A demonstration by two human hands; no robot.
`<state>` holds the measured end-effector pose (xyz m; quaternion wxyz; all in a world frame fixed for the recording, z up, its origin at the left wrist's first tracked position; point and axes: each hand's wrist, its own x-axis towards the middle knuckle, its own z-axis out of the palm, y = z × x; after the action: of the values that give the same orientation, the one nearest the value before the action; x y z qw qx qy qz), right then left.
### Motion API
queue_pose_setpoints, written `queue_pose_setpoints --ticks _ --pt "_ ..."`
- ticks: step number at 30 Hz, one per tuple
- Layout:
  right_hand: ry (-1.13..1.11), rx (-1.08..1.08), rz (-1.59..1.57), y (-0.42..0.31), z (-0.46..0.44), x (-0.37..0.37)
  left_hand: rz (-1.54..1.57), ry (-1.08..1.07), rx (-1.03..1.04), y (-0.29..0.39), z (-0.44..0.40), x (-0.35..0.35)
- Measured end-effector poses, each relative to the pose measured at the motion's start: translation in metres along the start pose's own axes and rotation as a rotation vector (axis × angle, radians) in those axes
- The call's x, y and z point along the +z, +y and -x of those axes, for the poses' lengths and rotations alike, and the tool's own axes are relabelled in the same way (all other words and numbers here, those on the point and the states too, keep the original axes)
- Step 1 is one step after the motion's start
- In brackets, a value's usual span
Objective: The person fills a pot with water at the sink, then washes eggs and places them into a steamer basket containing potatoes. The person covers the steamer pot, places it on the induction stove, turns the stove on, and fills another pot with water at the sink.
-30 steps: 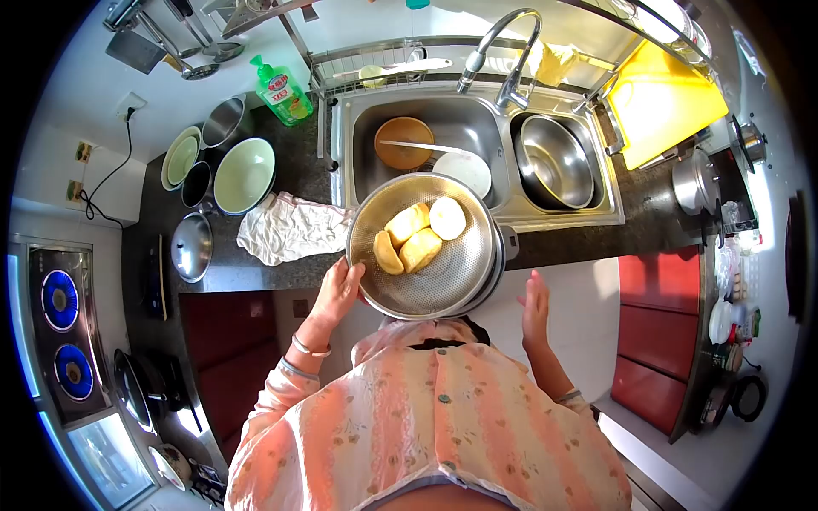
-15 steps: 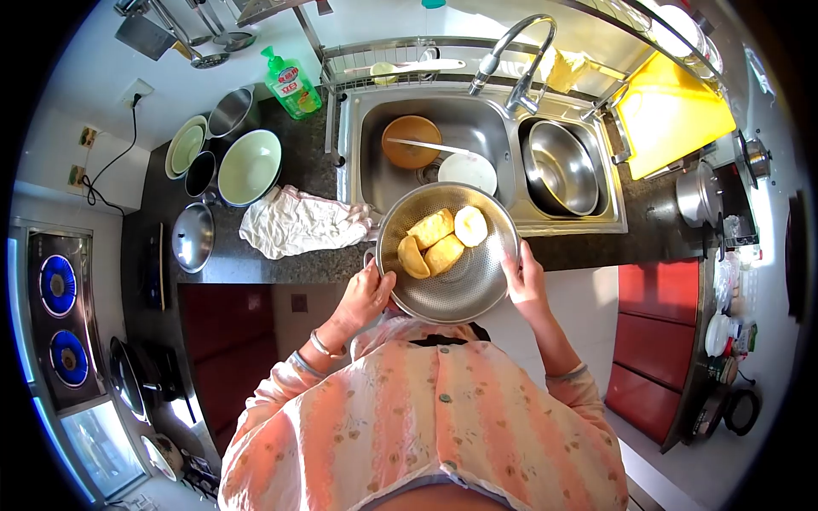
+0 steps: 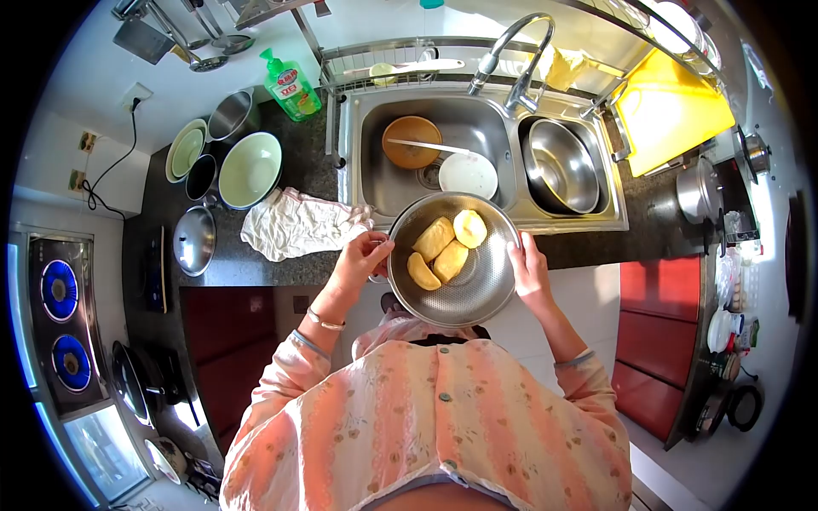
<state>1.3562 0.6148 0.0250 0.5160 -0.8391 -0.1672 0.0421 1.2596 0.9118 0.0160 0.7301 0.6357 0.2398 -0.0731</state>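
While the curled left hand (image 3: 362,259) and right hand (image 3: 530,267) clasp its opposite sides, the round colander (image 3: 477,288) faces mouth up.

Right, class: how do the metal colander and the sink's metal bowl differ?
The metal colander is held between left hand and right hand; the metal bowl sits in the sink. The colander has small holes; the metal bowl looks smooth. Both are round and silvery.

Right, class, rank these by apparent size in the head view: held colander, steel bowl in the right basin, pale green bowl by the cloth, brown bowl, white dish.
Colander, perhaps enlarged by nearness
Steel bowl
Pale green bowl
Brown bowl and white dish: too alike to rank
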Motion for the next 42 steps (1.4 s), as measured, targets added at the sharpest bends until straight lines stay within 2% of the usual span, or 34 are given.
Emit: queue_pose_setpoints --ticks 2,3,5,7,9,11,13,15,19,21,23,25,27,29,31,33,36,37,39,42 --pt "-0.054 0.150 0.123 0.001 -0.002 -0.002 0.023 0.009 0.011 -0.003 -0.004 -0.005" --pt "-0.054 0.151 0.122 0.003 -0.006 -0.002 0.022 0.010 0.010 -0.004 -0.006 -0.006" --pt "0.090 -0.346 0.475 0.007 -0.015 -0.001 -0.143 0.126 0.045 -0.005 -0.010 -0.009" --pt "0.098 -0.267 0.401 0.009 -0.014 0.004 -0.345 0.138 0.126 -0.009 -0.012 -0.007" --pt "0.109 -0.189 0.328 0.011 -0.014 0.008 -0.393 0.183 0.155 -0.004 -0.009 0.002" --pt "0.120 -0.211 0.382 0.015 -0.013 0.009 -0.797 0.247 0.520 -0.004 -0.008 0.007" --pt "0.108 -0.230 0.437 0.018 -0.014 0.011 -0.839 0.264 0.533 -0.002 -0.006 0.014" --pt "0.100 -0.249 0.492 0.016 -0.015 0.012 -1.106 0.302 0.691 0.001 -0.007 0.016" --pt "0.088 -0.205 0.503 0.004 -0.022 0.013 -1.213 0.301 0.762 0.009 -0.013 0.018" --pt "-0.038 -0.252 0.624 0.009 -0.027 0.007 -1.250 0.267 0.740 0.020 -0.014 0.019" --pt "-0.043 -0.289 0.647 0.016 -0.032 0.008 -1.287 0.230 0.716 0.020 -0.015 0.020" --pt "0.085 -0.307 0.590 0.018 -0.035 0.013 -1.465 0.144 0.768 0.012 -0.019 0.019" --pt "0.073 -0.286 0.577 0.027 -0.034 0.016 -1.557 0.116 0.829 0.018 -0.014 0.023" --pt "-0.009 -0.373 0.602 0.037 -0.034 0.019 -1.623 0.074 0.865 0.019 -0.013 0.024" --pt "-0.001 -0.338 0.609 0.038 -0.032 0.020 -1.625 0.039 0.845 0.023 -0.015 0.025" --pt "0.035 -0.394 0.625 0.040 -0.034 0.020 -1.627 0.008 0.822 0.024 -0.018 0.024" --pt "0.044 -0.321 0.518 0.038 -0.032 0.021 -1.225 0.110 0.749 0.012 -0.023 0.014" --pt "0.044 -0.317 0.513 0.040 -0.033 0.023 -1.231 0.106 0.745 0.007 -0.023 0.013" --pt "-0.002 -0.274 0.395 0.048 -0.035 0.024 -0.941 0.190 0.463 -0.001 -0.022 0.014" --pt "-0.055 -0.318 0.365 0.059 -0.040 0.022 -0.864 0.208 0.461 -0.006 -0.027 0.014"
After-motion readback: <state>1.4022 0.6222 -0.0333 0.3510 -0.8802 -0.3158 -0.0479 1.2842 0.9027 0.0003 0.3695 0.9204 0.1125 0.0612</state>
